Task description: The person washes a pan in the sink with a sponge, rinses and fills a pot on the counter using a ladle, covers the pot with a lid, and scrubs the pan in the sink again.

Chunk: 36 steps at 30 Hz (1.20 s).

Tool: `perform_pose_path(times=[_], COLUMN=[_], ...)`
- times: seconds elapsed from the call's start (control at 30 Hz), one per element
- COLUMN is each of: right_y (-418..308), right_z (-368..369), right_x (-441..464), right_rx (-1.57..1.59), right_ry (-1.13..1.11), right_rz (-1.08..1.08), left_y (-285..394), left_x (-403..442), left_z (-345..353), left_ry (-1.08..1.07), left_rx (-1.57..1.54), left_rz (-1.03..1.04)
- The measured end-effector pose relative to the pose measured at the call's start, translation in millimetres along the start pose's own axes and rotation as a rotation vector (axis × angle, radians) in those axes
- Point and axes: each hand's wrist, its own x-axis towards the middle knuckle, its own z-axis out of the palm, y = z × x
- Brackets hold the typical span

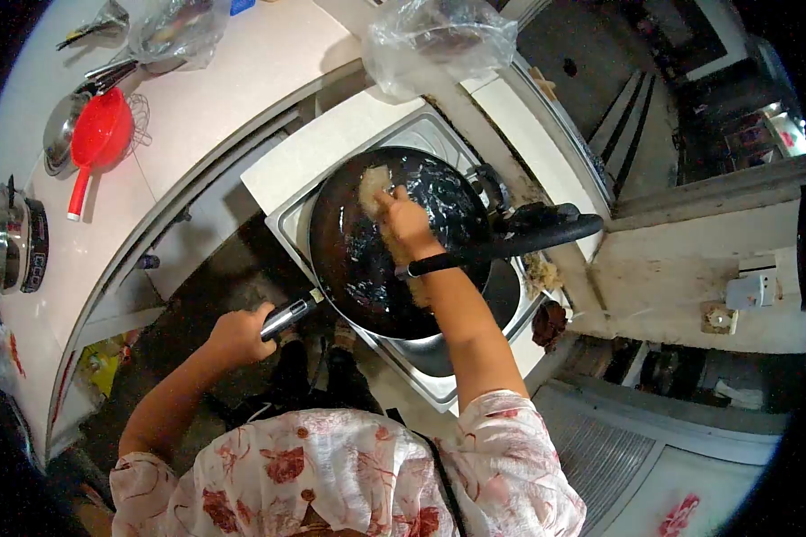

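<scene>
A large dark wok (340,259) sits on the steel stove (443,383), its inside wet and shiny. My left hand (240,336) is wrapped round the wok's metal and black handle (287,317). Inside the wok, my right hand (407,222) is closed on a pale fibrous scrubber (373,191), which touches the inner surface. Part of the scrubber lies under my right hand and forearm. A long black handle (546,234) crosses above my right wrist.
A red strainer (101,131), a metal lid and a glass-lidded pot (9,240) stand on the left counter (188,116). A plastic bag (439,45) lies behind the stove. Brown scraps (549,324) sit at its right edge.
</scene>
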Motion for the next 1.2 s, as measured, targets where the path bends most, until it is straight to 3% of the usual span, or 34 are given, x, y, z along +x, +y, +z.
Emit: perform_pose_path(times=[0.17, 0.23, 0.37, 0.43, 0.5, 0.57, 0.63, 0.73, 0.77, 0.83, 0.87, 0.93, 0.97, 1.07, 1.13, 1.2], right_y=[48.8, 52.1, 60.2, 34.3, 41.6, 37.7, 24.5, -4.3, 15.9, -9.0, -10.2, -0.2, 4.3, 15.8, 55.8, 62.5], right_z=[2.3, -16.0, -23.8, -52.0, -49.1, -39.5, -25.9, -10.7, 47.3, 36.5, 38.2, 51.6, 49.3, 19.6, 43.3, 9.3], right_x=[-14.6, -25.1, -59.2, -67.8, -87.4, -99.6, -102.2, -85.3, -81.1, -49.4, -40.1, -25.5, -19.9, -14.0, -17.0, -31.9], right_rx=[-0.287, -0.289, -0.226, -0.102, 0.282, 0.276, 0.304, 0.403, 0.631, 0.502, 0.470, 0.429, 0.433, 0.069, -0.121, -0.135], right_ry=[0.149, -0.190, -0.024, -0.326, -0.662, -0.929, -1.000, -0.900, -0.632, -0.634, -0.536, 0.008, 0.014, -0.038, 0.023, -0.041], right_rz=[-0.008, 0.239, 0.064, 0.216, 0.340, 0.219, 0.087, 0.009, -0.154, 0.073, 0.045, -0.208, -0.206, 0.083, 0.085, 0.119], left_y=[0.6, 1.2, 4.7, 7.6, 8.5, 8.5, 7.1, 8.1, 7.3, 5.4, 2.6, -2.1, -3.0, -5.8, -5.7, -3.0], left_x=[-1.0, -3.0, -3.4, -2.3, -3.0, -3.0, -2.4, -1.4, -1.3, 0.9, 1.3, 3.7, 3.9, 4.5, 3.5, 2.4], left_z=[1.0, 0.4, -6.5, -11.2, -13.1, -13.6, -11.6, -11.6, -10.4, -6.1, -3.5, 0.9, 1.4, 2.5, 5.7, 5.1], left_ry=[0.018, 0.031, -0.007, -0.072, -0.082, -0.091, -0.062, -0.063, -0.063, -0.059, -0.062, -0.020, -0.020, -0.046, -0.022, -0.039], left_rx=[-0.015, -0.020, -0.013, -0.045, -0.037, -0.027, -0.059, -0.076, -0.069, -0.008, -0.002, -0.013, -0.006, -0.023, -0.027, -0.016], left_rz=[0.009, 0.013, 0.025, -0.025, -0.023, -0.021, 0.014, -0.015, -0.010, -0.029, -0.028, 0.001, 0.002, -0.021, -0.006, -0.022])
